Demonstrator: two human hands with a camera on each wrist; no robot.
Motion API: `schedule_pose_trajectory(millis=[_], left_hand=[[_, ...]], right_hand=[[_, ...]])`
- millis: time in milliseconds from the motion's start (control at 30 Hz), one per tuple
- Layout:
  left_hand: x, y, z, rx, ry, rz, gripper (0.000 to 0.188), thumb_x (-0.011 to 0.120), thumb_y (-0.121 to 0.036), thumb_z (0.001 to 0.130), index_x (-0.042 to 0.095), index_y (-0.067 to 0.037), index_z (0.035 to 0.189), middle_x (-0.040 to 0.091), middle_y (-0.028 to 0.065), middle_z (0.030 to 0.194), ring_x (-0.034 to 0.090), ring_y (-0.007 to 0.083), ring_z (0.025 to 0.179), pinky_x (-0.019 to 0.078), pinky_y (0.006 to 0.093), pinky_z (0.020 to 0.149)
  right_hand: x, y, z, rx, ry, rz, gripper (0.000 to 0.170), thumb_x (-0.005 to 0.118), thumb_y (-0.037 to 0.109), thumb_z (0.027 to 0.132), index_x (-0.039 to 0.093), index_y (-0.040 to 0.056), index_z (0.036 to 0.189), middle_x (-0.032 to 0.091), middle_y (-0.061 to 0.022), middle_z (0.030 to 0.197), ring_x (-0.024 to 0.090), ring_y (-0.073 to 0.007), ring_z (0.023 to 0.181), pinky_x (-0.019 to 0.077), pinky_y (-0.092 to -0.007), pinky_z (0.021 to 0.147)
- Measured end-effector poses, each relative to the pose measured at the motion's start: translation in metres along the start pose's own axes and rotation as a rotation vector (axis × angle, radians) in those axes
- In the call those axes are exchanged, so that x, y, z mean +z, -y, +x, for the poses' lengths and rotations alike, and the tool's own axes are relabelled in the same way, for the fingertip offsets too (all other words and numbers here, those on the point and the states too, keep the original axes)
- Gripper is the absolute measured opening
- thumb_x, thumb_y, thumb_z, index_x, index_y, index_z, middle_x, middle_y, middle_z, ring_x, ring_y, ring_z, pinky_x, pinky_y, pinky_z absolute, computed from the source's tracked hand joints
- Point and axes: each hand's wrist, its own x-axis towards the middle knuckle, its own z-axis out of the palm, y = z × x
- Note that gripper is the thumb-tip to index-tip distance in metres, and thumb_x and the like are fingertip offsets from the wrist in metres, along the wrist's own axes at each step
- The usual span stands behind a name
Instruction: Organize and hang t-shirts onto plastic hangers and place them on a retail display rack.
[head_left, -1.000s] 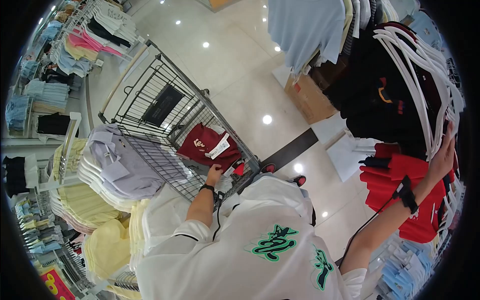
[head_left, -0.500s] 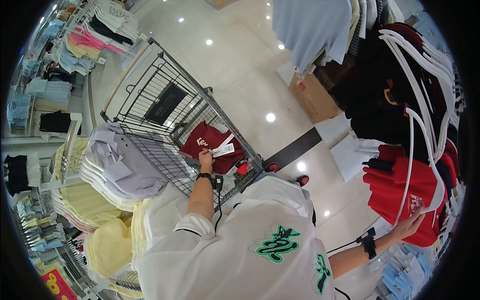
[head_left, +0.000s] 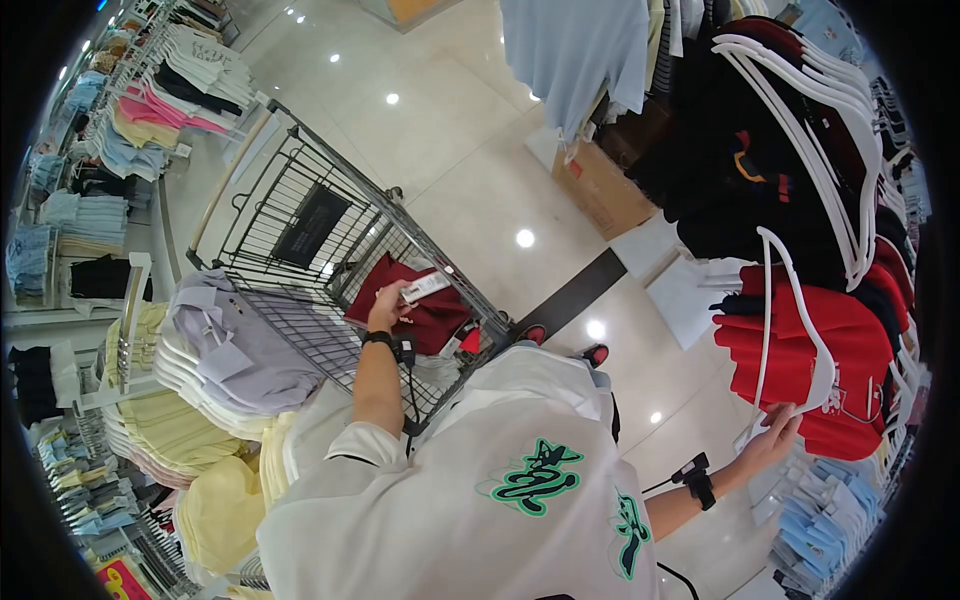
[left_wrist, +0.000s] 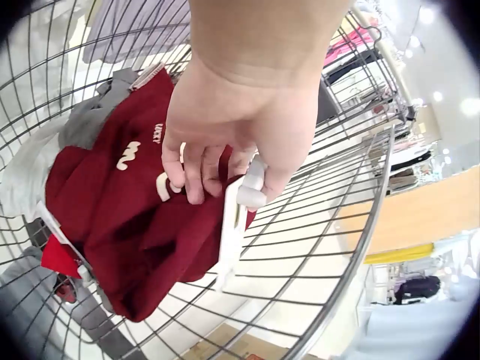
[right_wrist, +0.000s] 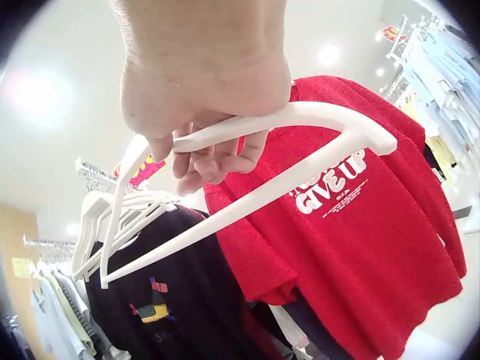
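Where floor (head_left: 470, 165) intervenes, hanger (right_wrist: 232, 211) clears cart (head_left: 312, 224).

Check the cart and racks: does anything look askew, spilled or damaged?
Slightly odd: the dark red garment lies rumpled in the cart under the left hand, and the white hanger in the right hand is bare, while red shirts beside it hang displayed. No spill or damage shows.

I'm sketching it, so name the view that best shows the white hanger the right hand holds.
The right wrist view: the white hanger spans much of the frame, close up, though the right hand covers part. The head view shows it smaller, toward the right; the left wrist view shows none of it.
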Motion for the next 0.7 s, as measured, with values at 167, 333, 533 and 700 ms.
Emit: schedule_pose_trajectory(millis=[167,333,533,700], left_hand=[[-0.007,-0.044,-0.047,0.167,0.04,-0.039,0.027,0.07,-0.023,0.09,0.066,-0.003,0.107,0.069,0.0077,0.099,0.065,0.0205,0.09,0.0558,0.0359,0.076],[-0.046,-0.062,-0.041,0.169,0.029,0.086,0.027,0.065,-0.024,0.093,0.065,-0.004,0.11,0.071,0.0071,0.097,0.067,0.023,0.086,0.0567,0.0382,0.078],[-0.056,-0.07,-0.086,0.272,0.116,-0.227,0.028,0.062,-0.034,0.099,0.068,-0.009,0.11,0.075,0.0074,0.105,0.073,0.0213,0.091,0.0591,0.0359,0.085],[0.007,-0.085,-0.152,0.271,0.318,-0.063,0.035,0.064,-0.038,0.1,0.068,-0.008,0.118,0.073,0.003,0.107,0.069,0.0155,0.098,0.0554,0.0312,0.081]], right_hand=[[0.018,-0.008,0.008,-0.048,0.024,0.11,0.03,0.05,0.026,0.11,0.057,0.0029,0.091,0.056,-0.0015,0.076,0.041,-0.0073,0.064,0.0315,-0.025,0.058],[0.042,-0.002,0.007,-0.022,0.069,0.139,0.03,0.051,0.026,0.109,0.058,0.0033,0.091,0.056,-0.0005,0.076,0.041,-0.0067,0.064,0.031,-0.0246,0.059],[0.059,-0.003,0.005,0.038,0.139,0.144,0.034,0.055,0.027,0.108,0.054,0.0035,0.085,0.053,0.001,0.072,0.037,-0.0058,0.064,0.0284,-0.0245,0.058],[0.069,-0.003,-0.001,0.082,0.195,0.14,0.036,0.056,0.027,0.108,0.052,0.0033,0.081,0.05,0.0015,0.069,0.035,-0.0048,0.062,0.0267,-0.0249,0.056]])
